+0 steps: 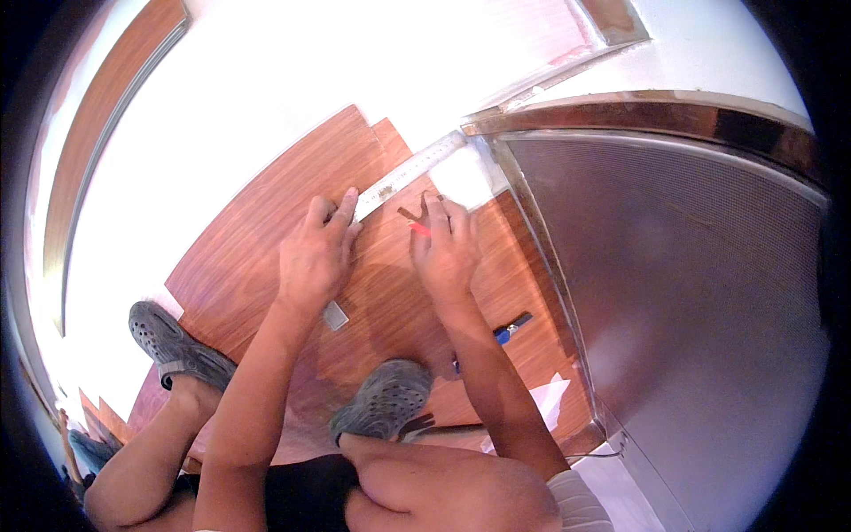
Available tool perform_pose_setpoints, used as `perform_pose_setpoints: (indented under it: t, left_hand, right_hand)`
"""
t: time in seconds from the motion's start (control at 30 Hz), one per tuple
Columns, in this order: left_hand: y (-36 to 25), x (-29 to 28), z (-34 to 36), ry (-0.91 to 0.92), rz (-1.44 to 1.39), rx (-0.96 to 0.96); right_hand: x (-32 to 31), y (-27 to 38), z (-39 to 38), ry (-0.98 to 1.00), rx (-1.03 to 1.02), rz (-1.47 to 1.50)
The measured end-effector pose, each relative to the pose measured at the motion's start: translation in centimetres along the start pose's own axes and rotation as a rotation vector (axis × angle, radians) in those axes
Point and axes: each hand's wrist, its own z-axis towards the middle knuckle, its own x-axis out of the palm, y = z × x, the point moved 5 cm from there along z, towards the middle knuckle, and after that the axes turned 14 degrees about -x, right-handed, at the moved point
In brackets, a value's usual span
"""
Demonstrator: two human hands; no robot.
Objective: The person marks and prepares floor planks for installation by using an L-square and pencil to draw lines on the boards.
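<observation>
A long silver ruler (409, 176) with markings lies slantwise across the wood-grain panel (257, 222), its far end by the metal door frame. My left hand (317, 248) presses its near end, fingers bent over it. A small grey flat piece (335, 316) shows beside that wrist; whether it joins the ruler is hidden by the hand. To the right of the ruler, my right hand (448, 248) is closed around a thin marking tool with a red part (419, 230). Its exact kind is hard to make out. The tool is close to the panel surface.
Beneath my right forearm lies a blue and black hand tool (511, 329), partly covered. White paper (551, 401) rests near the right edge. A grey mesh-faced door panel (674, 266) stands at the right. My feet in grey clogs (390, 396) are on and beside the wood-grain surface.
</observation>
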Motion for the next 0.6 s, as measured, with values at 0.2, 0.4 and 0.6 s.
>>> perform_pose_setpoints:
  t: [0.2, 0.4, 0.6]
  left_hand:
    - [0.11, 0.05, 0.03, 0.022, -0.009, -0.022]
    - [0.34, 0.30, 0.04, 0.029, -0.021, -0.014]
    - [0.42, 0.39, -0.07, 0.049, -0.009, -0.028]
  right_hand:
    - [-0.08, 0.01, 0.12, -0.023, -0.014, -0.024]
    - [-0.19, 0.01, 0.07, -0.036, -0.011, -0.030]
    - [-0.09, -0.05, -0.04, -0.032, -0.018, -0.038]
